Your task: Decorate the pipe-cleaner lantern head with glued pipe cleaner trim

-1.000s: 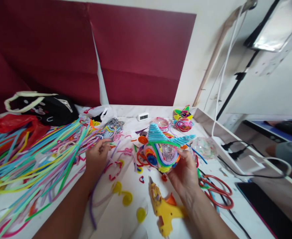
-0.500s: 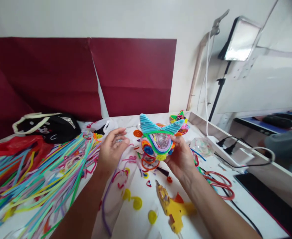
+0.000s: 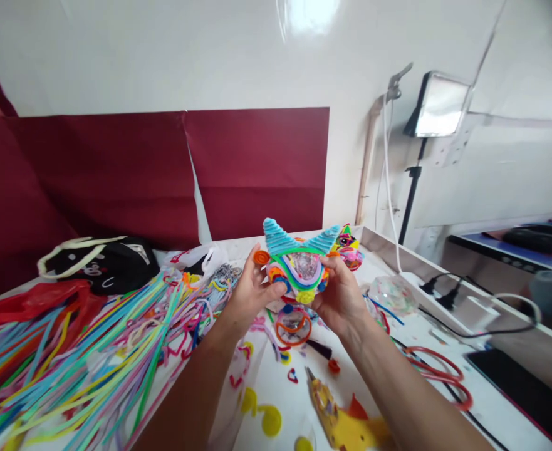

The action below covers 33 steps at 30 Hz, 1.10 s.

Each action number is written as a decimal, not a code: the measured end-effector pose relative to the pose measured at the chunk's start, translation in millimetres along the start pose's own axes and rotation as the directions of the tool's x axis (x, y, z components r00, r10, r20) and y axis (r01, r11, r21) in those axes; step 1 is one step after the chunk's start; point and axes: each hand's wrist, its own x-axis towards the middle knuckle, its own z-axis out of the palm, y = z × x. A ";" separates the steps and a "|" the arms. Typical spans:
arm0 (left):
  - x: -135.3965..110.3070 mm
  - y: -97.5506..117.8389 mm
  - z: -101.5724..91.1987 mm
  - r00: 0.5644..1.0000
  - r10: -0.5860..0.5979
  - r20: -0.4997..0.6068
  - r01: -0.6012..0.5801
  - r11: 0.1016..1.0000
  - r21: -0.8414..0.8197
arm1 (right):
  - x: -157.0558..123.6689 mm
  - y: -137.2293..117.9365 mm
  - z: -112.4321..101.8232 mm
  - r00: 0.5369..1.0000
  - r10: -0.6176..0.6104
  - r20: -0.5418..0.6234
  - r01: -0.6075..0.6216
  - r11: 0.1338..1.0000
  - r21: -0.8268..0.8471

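Note:
Between my two hands is a colourful pipe-cleaner figure (image 3: 299, 269). It has two pointed light-blue ears, a green band, a clear shiny middle and a yellow tip at the bottom. My left hand (image 3: 252, 293) is closed on its left side, with the thumb in front, beside an orange coil. On the other side my right hand (image 3: 341, 294) grips the edge, its fingertips partly hidden behind the figure. Below it, a clear round piece with an orange ring (image 3: 293, 329) rests on the table. A yellow hot-glue gun (image 3: 346, 423) lies near my right forearm, which partly covers it.
Loose pipe cleaners (image 3: 130, 351) and a red plastic bag (image 3: 36, 307) spread over the left. A black bag (image 3: 111, 266) lies behind them. At the right are a second colourful figure (image 3: 349, 250), a power strip (image 3: 438, 307), cables and a dark phone-like slab (image 3: 520, 382).
My left hand has moved right and taken hold of the figure's left side. The purple strand that hung by that hand no longer shows there. The view has tilted up.

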 end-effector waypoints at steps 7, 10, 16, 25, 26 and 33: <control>5.1 -6.0 6.5 0.990 0.043 0.133 -0.020 0.985 -0.170 | 6.4 -7.3 10.4 1.000 0.027 0.003 -0.027 1.000 -0.007; 3.4 -4.6 10.3 0.992 0.074 0.101 -0.054 0.981 -0.189 | 10.8 -4.5 10.8 0.999 0.041 0.031 -0.041 0.999 0.002; 1.4 -5.5 17.7 0.997 0.078 -0.016 -0.079 0.981 -0.178 | 17.4 0.3 15.1 0.996 0.078 0.040 -0.079 0.997 0.023; -1.1 -7.2 33.8 0.984 0.061 -0.165 -0.096 0.972 -0.214 | 18.4 0.3 18.6 0.997 0.082 0.005 -0.083 0.996 0.032; -1.4 -7.1 35.9 0.981 0.063 -0.181 -0.103 0.971 -0.217 | 18.6 0.7 18.2 0.997 0.082 0.007 -0.082 0.996 0.032; -6.9 -10.4 40.7 0.956 0.029 -0.292 -0.083 0.981 -0.175 | 17.8 6.3 16.8 0.997 0.073 -0.003 -0.072 0.997 0.026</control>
